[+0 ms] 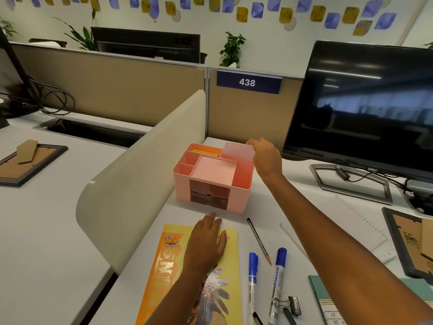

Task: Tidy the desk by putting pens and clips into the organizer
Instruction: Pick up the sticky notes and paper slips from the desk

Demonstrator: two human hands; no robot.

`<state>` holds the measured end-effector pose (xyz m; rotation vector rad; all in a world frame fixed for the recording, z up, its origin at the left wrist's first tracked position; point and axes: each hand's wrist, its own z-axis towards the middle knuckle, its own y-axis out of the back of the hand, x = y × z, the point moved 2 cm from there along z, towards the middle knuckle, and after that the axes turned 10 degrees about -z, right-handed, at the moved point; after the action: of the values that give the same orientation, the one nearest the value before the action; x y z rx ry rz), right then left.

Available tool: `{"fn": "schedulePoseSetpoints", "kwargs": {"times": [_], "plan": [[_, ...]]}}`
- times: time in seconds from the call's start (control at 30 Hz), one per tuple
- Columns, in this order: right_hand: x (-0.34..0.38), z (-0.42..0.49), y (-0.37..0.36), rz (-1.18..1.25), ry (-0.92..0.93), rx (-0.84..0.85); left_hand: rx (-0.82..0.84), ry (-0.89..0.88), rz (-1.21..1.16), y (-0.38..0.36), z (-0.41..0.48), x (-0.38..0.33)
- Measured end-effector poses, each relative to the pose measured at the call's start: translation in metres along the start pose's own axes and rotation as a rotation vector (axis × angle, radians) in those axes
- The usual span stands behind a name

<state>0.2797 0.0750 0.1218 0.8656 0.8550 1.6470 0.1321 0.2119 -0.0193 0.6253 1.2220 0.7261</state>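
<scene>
A pink desk organizer [212, 177] with several compartments and two dark drawers stands at the back of the desk beside the divider. My right hand [266, 158] reaches over its back right corner and pinches a pale translucent sheet [237, 150] that stands in the rear compartment. My left hand [207, 240] rests flat, fingers straight, on a yellow booklet [164, 273]. On the desk in front lie a black pencil [259, 240], two blue-capped markers [253, 275] [278, 273] and a black binder clip [294, 304].
A curved beige divider [140, 165] rises on the left of the organizer. A dark Dell monitor [365, 109] and its stand [351, 184] fill the right. White paper [335, 221], a picture frame [410, 242] and a teal notebook [328, 296] lie at the right.
</scene>
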Motion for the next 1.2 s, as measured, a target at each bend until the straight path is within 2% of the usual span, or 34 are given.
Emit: {"fn": "schedulePoseSetpoints", "kwargs": {"times": [0.27, 0.57, 0.8, 0.87, 0.97, 1.13, 1.2], "plan": [[0.015, 0.009, -0.01, -0.291, 0.173, 0.097, 0.012, 0.008, 0.008, 0.002, -0.001, -0.002], [0.019, 0.006, -0.017, -0.251, 0.164, 0.173, 0.056, 0.036, -0.013, 0.003, -0.001, -0.001], [0.016, 0.002, -0.029, -0.29, 0.084, 0.441, 0.048, 0.032, -0.005, 0.003, 0.0, 0.0], [0.016, 0.001, -0.03, -0.232, 0.063, 0.391, 0.039, 0.026, -0.009, 0.004, -0.001, -0.001], [0.019, -0.002, -0.025, -0.131, 0.09, 0.193, 0.033, 0.028, 0.015, 0.005, 0.0, -0.002], [0.028, -0.01, -0.025, -0.123, 0.121, 0.289, 0.017, 0.002, 0.051, 0.004, 0.0, -0.001], [0.024, -0.012, -0.022, -0.053, 0.088, 0.231, 0.013, -0.011, 0.043, 0.003, 0.0, 0.0]]}}
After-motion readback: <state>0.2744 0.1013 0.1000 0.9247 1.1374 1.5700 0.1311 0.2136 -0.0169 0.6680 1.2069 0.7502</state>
